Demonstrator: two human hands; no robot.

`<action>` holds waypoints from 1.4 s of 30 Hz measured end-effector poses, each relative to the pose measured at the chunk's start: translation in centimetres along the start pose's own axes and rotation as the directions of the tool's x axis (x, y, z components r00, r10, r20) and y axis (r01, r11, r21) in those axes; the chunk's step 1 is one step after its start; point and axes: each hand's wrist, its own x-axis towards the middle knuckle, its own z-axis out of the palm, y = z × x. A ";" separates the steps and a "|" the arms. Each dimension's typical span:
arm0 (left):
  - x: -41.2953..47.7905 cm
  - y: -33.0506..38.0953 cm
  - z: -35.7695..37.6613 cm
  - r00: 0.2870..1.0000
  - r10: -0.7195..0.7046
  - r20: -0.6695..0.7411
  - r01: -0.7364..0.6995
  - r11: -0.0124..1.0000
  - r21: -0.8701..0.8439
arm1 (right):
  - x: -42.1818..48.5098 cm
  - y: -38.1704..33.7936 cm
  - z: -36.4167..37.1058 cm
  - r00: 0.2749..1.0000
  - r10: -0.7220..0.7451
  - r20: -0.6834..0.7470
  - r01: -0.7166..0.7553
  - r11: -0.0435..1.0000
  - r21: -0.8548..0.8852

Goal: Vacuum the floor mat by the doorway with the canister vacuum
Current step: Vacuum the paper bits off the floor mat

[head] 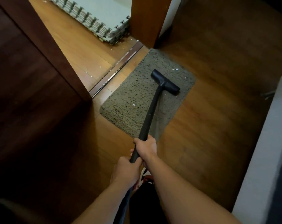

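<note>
I see right hand (145, 147) wrapped round vacuum wand (150, 110), left hand (126, 170) gripping just behind. Floor nozzle (165, 82) rests on shaggy floor mat (132, 94), near far right corner. Wand looks stiff, light. Mat soft, likely to bunch, so keep two-handed hold.

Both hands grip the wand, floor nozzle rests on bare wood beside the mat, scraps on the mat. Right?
Not quite. The head view shows the floor nozzle resting on the mat, not bare wood. Left hand and right hand do grip the wand, and scraps lie on the mat.
</note>
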 end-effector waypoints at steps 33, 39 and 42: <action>7.5 19.0 9.2 1.000 -0.008 0.000 0.008 0.995 -0.101 | 13.4 -14.8 -10.9 0.999 -0.005 -0.034 0.005 1.000 -0.017; 5.8 15.6 6.7 1.000 0.010 -0.006 -0.011 0.996 -0.083 | 11.0 -12.0 -8.2 0.999 0.002 -0.041 -0.004 0.999 -0.033; 5.0 12.6 5.0 1.000 0.024 0.016 -0.022 0.997 -0.068 | 9.0 -9.9 -6.0 0.998 -0.020 -0.060 0.014 0.996 -0.085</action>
